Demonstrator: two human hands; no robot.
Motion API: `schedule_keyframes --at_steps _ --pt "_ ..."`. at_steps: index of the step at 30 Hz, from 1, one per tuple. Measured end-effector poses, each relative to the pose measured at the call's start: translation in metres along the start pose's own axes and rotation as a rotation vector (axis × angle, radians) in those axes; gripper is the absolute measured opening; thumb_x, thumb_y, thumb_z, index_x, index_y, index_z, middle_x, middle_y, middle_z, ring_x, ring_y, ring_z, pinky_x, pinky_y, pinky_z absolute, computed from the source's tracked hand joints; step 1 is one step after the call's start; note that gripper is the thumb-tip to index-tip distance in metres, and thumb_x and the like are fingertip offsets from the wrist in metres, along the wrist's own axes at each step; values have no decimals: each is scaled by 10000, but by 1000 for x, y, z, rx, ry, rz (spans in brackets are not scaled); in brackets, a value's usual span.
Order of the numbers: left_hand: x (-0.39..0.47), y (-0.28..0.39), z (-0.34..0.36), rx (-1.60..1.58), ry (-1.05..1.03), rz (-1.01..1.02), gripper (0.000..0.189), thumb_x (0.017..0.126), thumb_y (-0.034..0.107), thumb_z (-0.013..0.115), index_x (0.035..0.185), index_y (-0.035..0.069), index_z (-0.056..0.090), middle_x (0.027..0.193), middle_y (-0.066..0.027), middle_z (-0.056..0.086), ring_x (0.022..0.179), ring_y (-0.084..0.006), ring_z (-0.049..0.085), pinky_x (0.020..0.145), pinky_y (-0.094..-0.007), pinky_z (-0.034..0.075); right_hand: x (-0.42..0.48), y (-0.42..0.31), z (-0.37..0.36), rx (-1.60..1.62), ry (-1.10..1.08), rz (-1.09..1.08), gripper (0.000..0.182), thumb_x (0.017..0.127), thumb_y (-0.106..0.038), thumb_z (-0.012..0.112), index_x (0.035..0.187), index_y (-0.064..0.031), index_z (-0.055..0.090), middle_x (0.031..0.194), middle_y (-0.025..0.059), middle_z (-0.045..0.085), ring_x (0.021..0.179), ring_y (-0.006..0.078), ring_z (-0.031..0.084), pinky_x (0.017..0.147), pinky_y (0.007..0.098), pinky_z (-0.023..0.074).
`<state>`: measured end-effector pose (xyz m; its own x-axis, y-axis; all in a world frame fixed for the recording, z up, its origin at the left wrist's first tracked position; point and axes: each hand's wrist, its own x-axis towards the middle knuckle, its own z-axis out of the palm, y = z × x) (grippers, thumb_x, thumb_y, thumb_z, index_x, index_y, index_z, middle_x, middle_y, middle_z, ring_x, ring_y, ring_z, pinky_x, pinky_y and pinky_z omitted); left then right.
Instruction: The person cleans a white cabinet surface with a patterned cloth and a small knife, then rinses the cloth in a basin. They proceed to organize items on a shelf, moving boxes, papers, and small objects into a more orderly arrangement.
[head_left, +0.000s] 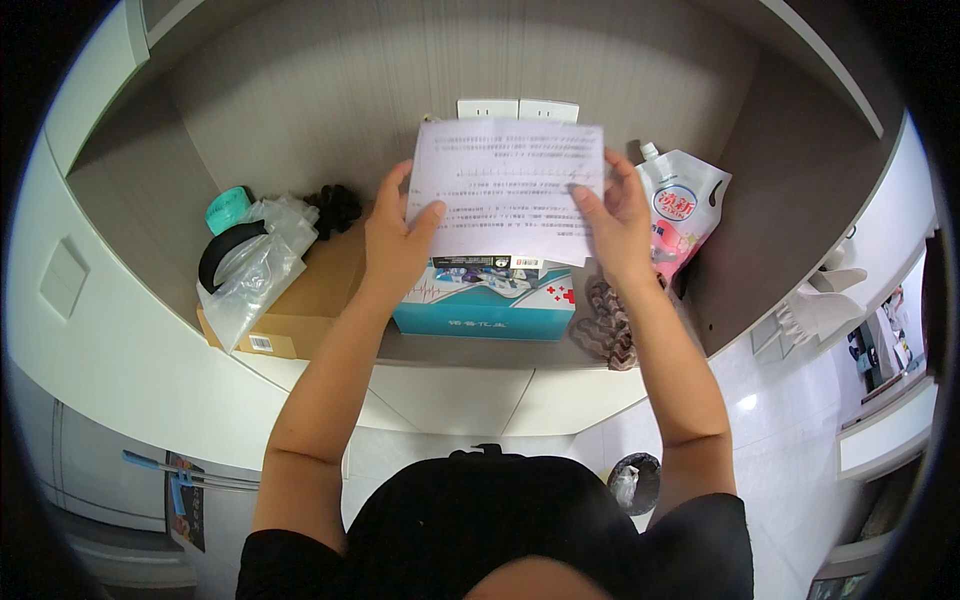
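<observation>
Between my two hands is a white sheet of paper covered in printed writing, possibly more than one layer. My left hand pinches its left edge, thumb on the near face. On the opposite edge, my right hand grips the paper with the thumb pressed on the print. Below the sheet stands a teal and white box with red crosses, on the cabinet shelf. A plastic-wrapped packet with a dark printed header lies on top of the box, partly hidden by the paper.
Left of the box sits a cardboard box under a clear plastic bag and a black headband. A teal roll is behind. At right are a detergent pouch and brown wavy fabric. A trash bin stands on the floor.
</observation>
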<state>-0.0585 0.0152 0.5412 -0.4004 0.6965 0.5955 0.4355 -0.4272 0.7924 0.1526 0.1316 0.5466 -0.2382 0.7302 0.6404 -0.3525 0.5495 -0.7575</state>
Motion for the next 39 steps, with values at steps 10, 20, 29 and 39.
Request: schedule_keyframes --at_steps 10,20,29,39 --pt "-5 -64 3 458 -29 -132 656 791 144 627 1364 102 311 1026 -223 615 884 -339 629 792 -374 482 -14 97 -6 -711 -5 144 233 732 -136 713 955 -81 669 1018 135 593 823 237 600 710 318 486" --pt "-26 -60 13 718 147 111 664 778 77 610 1376 163 335 1118 -202 559 1144 -299 493 912 -396 407 -26 93 6 -962 -86 -156 281 745 -27 621 972 -177 691 1260 196 481 1021 325 544 877 369 455" --pt "-21 -72 12 909 -535 120 446 849 176 533 1287 124 467 1407 -154 334 1310 -317 298 1085 -443 184 -19 83 10 -1124 -406 -27 368 739 -29 550 1035 -212 670 1191 16 585 1140 227 500 977 415 362" --pt "-31 -60 18 920 -494 66 650 864 520 456 1346 89 386 1447 -158 260 1357 -299 194 1092 -461 143 -24 86 13 -1102 -319 -135 355 734 25 506 1009 -131 670 1115 102 616 1032 304 567 888 371 453"
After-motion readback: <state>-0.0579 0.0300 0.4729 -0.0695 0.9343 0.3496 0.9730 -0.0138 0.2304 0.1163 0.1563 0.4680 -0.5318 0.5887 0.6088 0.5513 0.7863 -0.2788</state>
